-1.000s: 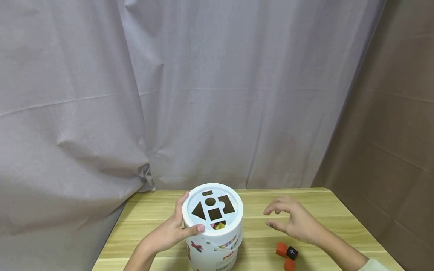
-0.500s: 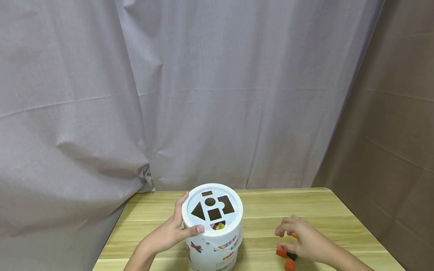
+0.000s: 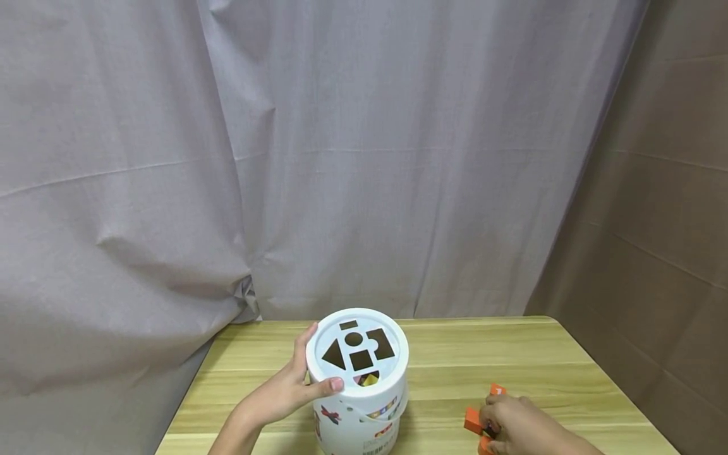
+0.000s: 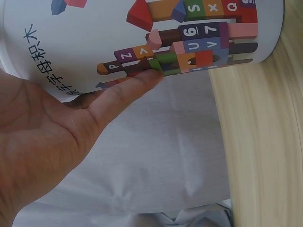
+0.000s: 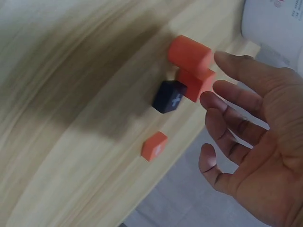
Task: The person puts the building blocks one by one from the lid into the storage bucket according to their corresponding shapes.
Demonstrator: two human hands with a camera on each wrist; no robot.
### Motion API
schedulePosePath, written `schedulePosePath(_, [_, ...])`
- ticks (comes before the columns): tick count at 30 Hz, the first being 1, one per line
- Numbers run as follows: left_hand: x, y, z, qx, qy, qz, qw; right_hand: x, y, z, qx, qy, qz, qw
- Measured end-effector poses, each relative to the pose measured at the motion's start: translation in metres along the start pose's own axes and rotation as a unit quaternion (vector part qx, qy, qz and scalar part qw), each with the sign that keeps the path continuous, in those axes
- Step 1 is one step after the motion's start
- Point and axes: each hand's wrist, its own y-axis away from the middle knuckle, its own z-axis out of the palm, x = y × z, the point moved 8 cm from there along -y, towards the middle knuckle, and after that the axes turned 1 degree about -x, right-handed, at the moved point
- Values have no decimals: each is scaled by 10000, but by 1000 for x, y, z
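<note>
The left grip (image 3: 284, 387) is spread wide, thumb on the rim of the white shape-sorter bucket (image 3: 352, 424), which stands upright on the surface (image 3: 443, 347); an uneven push could tip it. To its right, a red cube (image 3: 472, 419), red cylinder (image 5: 189, 52) and black plus-marked block (image 5: 165, 98) are bunched together, an orange block (image 5: 154, 146) just apart. The right grip (image 3: 520, 426), half-curled with thumb apart, apparently holds nothing; closing in such crowding could scatter those 4 blocks.
</note>
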Motion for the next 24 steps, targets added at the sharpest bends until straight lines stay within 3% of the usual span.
schedulePosePath(5, [-1,0,1,-15,8,-17,10000,4,1,9,-93,17,-124,9999])
schedulePosePath(24, [0,0,0,8,-37,-33,10000,9,-2,14,-455,-607,176,9970])
